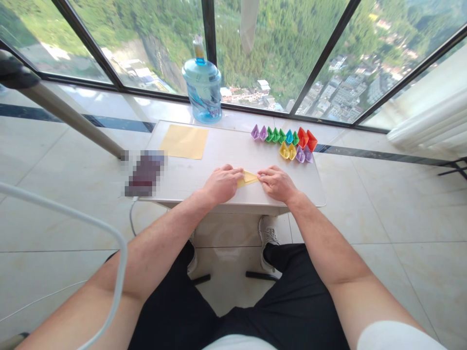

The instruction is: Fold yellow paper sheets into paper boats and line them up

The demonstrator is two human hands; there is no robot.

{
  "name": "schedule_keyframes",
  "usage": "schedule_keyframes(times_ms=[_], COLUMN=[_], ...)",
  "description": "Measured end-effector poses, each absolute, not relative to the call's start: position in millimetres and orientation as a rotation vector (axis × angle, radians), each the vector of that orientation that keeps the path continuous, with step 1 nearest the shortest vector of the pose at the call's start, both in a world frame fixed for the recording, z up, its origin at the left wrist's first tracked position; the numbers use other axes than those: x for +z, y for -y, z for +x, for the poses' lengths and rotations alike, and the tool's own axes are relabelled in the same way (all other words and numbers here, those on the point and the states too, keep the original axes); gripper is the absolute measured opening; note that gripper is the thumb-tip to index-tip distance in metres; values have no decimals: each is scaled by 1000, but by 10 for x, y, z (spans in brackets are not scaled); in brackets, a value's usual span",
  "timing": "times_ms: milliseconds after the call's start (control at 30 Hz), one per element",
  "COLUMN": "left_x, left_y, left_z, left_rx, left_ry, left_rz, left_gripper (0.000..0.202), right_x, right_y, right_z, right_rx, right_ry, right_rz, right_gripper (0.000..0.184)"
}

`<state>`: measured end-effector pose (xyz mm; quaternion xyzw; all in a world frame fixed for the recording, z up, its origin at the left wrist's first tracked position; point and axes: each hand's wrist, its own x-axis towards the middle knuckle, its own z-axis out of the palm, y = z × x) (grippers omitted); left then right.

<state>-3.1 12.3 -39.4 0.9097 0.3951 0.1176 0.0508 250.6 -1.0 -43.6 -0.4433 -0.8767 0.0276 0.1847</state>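
Note:
Near the front edge of the small white table, a partly folded piece of yellow paper lies between my hands. My left hand pinches its left end, with the fingers covering that part. At the pointed right end, the fingertips of my right hand are closed on the paper. A flat yellow sheet rests at the table's back left. Folded paper boats stand in rows at the back right: purple, green, blue, red and yellow.
A large blue water bottle stands behind the table by the window. On the table's left end lies a blurred-out object with a cable. A grey pole slants in from the left, and a white curved tube crosses near my left arm.

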Motion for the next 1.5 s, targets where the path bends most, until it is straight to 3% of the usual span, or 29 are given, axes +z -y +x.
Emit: schedule_keyframes(times_ms=[200,300,500,767,1100,1500], left_x=[-367,-344,-334,-287,-286,-266], left_y=[-98,-93,-68,-48,-183,-269], left_z=[-14,-16,-23,-13,-51,-148], left_rx=[320,318,326,330,226,277], left_ry=[-1226,-1202,-1303,-1412,-1554,-1390], left_rz=[2769,2776,2763,2703,2684,2699], left_gripper=[32,31,30,39,31,26], right_x=[-328,-288,-232,-132,-160,-21], right_y=[50,60,82,156,26,37], right_z=[2230,2029,2001,2051,1834,1710], right_rx=[2,-39,44,-87,240,121], right_ry=[2439,2465,2452,2326,2459,2642], right_rz=[-1587,-1574,-1744,-1959,-1518,-1704], right_gripper=[24,35,30,26,25,22])
